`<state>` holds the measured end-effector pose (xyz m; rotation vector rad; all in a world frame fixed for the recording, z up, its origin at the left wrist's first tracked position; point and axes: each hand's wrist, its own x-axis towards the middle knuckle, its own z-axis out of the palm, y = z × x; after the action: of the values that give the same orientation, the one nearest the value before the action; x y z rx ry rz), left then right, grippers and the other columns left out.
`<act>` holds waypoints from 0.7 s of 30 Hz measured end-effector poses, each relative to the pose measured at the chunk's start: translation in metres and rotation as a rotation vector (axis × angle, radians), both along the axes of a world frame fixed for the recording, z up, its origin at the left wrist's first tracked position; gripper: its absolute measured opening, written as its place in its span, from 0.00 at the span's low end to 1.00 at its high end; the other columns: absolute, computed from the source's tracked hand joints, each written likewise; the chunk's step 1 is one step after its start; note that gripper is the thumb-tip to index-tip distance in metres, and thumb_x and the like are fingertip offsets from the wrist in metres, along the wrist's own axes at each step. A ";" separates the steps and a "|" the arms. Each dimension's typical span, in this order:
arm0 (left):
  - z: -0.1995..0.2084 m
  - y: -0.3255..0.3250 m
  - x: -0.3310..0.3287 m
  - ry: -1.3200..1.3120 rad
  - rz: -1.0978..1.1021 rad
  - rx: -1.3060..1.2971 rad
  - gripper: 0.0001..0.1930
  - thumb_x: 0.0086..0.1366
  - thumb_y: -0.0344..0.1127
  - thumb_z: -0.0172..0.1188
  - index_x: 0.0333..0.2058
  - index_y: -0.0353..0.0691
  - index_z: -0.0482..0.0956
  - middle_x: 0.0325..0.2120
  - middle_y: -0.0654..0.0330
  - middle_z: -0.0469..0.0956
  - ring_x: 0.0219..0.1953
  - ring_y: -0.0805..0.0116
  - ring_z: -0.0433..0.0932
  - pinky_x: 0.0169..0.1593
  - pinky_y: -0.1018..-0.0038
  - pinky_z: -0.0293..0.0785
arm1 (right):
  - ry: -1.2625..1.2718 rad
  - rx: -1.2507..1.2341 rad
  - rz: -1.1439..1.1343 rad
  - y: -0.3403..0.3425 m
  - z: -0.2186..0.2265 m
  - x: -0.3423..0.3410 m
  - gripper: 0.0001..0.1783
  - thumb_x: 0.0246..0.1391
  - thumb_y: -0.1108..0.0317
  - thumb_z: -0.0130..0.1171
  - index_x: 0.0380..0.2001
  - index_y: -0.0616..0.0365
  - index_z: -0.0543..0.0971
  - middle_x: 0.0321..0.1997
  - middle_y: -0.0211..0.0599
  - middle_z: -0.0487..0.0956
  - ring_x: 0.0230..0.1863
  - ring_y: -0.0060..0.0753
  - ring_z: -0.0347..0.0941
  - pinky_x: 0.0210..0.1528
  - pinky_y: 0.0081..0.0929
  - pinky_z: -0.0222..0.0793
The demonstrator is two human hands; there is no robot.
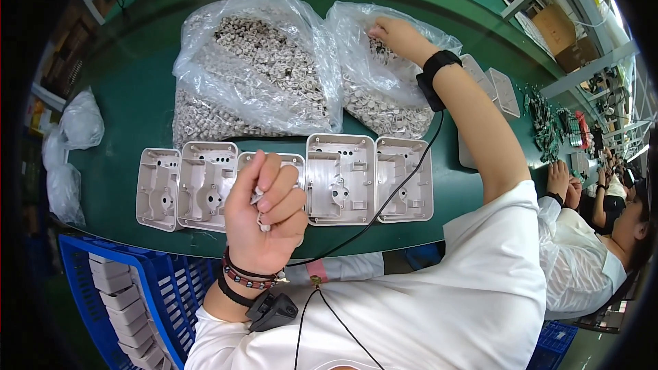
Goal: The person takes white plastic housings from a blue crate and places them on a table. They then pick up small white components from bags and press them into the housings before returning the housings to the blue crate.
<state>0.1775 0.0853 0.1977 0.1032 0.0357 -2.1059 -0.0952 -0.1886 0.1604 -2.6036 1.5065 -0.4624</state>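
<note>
At the near middle of the green worktable [113,178], the left hand [267,209] is curling into a loose fist around small whitish plastic parts [264,224], hanging above the third in a row of five pale grey plastic housings [323,164]. At the far right, the right hand [401,35] is reaching into the mouth of the smaller clear bag [356,48], its fingertips drawing close together; whether they are gripping a part cannot be told. The five housings are standing side by side along the near edge, open faces upward. Behind them on the left, the larger clear bag [195,55] is holding a heap of similar small parts and is touching the smaller one. A black cable [384,205] is running from the right wrist across the fifth housing. At the near left, a blue crate [181,281] is containing stacked grey shells [123,301]; at the far right, a co-worker [572,253] is sitting.
</note>
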 end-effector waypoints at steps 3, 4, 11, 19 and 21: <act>-0.003 0.005 0.001 -0.008 -0.021 0.009 0.16 0.70 0.42 0.36 0.22 0.45 0.59 0.14 0.70 0.54 0.13 0.82 0.51 0.14 0.85 0.46 | 0.050 -0.025 -0.147 0.004 -0.001 -0.004 0.13 0.56 0.61 0.52 0.30 0.63 0.73 0.28 0.42 0.76 0.33 0.43 0.73 0.34 0.32 0.67; -0.003 0.006 0.000 -0.032 -0.029 0.004 0.17 0.70 0.43 0.36 0.22 0.45 0.59 0.14 0.70 0.54 0.13 0.82 0.51 0.14 0.85 0.46 | 0.055 -0.031 -0.145 0.007 0.004 -0.007 0.13 0.56 0.61 0.52 0.30 0.63 0.73 0.28 0.42 0.76 0.33 0.43 0.73 0.34 0.32 0.67; -0.016 -0.008 0.006 -0.085 -0.053 -0.198 0.18 0.70 0.46 0.38 0.22 0.46 0.59 0.14 0.71 0.54 0.14 0.83 0.50 0.14 0.86 0.46 | -1.686 0.684 -0.346 0.058 0.049 0.004 0.14 0.59 0.61 0.49 0.28 0.61 0.68 0.20 0.28 0.65 0.23 0.30 0.65 0.29 0.25 0.66; -0.005 -0.013 -0.040 -0.220 -0.033 0.098 0.17 0.69 0.46 0.42 0.22 0.46 0.59 0.16 0.72 0.53 0.15 0.82 0.51 0.17 0.85 0.49 | -2.199 0.733 -0.147 0.069 0.031 -0.047 0.11 0.59 0.67 0.49 0.36 0.66 0.66 0.27 0.35 0.66 0.31 0.29 0.63 0.34 0.22 0.67; -0.011 -0.009 -0.028 -0.177 -0.127 -0.046 0.15 0.69 0.45 0.43 0.24 0.45 0.61 0.15 0.72 0.53 0.15 0.82 0.50 0.17 0.83 0.48 | -2.128 0.911 -0.019 0.098 0.035 -0.031 0.12 0.59 0.66 0.49 0.36 0.65 0.66 0.25 0.31 0.63 0.28 0.25 0.61 0.31 0.19 0.64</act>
<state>0.1493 0.0759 0.1864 0.2697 -0.1281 -2.2149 -0.1265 -0.0908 0.1953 -0.4248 0.4783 -1.3200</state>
